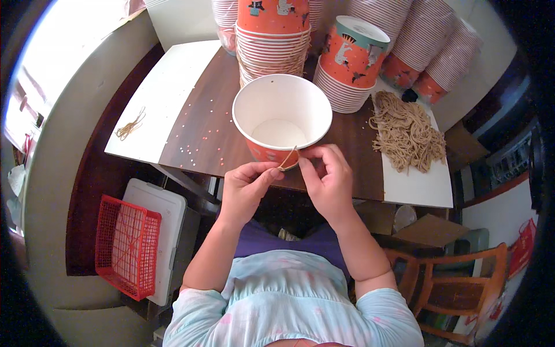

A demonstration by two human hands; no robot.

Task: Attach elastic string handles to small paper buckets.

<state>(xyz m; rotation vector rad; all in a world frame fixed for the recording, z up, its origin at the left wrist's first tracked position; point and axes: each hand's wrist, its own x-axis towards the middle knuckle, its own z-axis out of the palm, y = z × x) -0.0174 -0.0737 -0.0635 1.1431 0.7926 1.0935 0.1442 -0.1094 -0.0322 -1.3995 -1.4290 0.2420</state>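
A large orange paper bucket (269,151) with a white inside stands at the front edge of the brown tabletop. A small hole shows in its far wall, just below the rim. Thin tan cord (287,157) runs up against the bucket's near side, beneath the rim. My left hand (247,188) pinches the cord between thumb and forefinger, left of the bucket's front. Close by on the right, my right hand (330,178) is closed with thumb and fingertips on the cord by the bucket wall. The fingers partly hide the place where the cord meets the wall.
Nested bucket stacks (272,46) stand behind, another stack (347,69) to the right. A pile of tan cords (410,130) lies at the right, a few cord pieces (130,124) at the left. Small round paper bits dot the table. A red basket (127,246) leans below left; a wooden chair (457,280) is right.
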